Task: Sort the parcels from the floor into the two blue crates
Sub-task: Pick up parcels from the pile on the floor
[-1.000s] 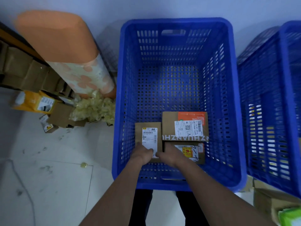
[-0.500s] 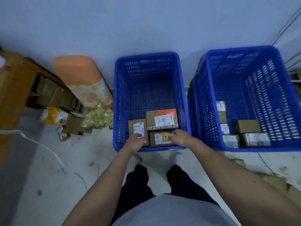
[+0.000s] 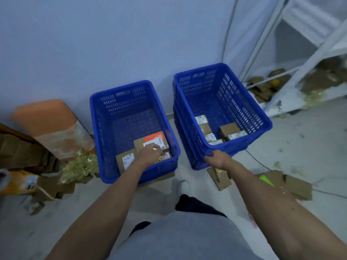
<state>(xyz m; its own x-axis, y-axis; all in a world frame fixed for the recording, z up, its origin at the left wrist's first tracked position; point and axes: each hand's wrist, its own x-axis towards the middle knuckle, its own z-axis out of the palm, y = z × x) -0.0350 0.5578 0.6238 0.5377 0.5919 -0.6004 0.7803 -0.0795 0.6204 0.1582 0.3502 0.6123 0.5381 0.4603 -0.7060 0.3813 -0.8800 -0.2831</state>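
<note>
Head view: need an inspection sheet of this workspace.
Surface: floor, dirty and scuffed.
Job's things: left crate holds three parcels; right crate, stacked on another, holds several small parcels.
Clutter: flattened cardboard right; loose boxes, plastic wrap and orange roll left.
Hands: left hand rests on parcels in left crate, grip unclear; right hand grips right crate's near rim.
Cables: floor cable by right crate; wall cable behind it.
Surroundings: pale wall, white shelf frame.
</note>
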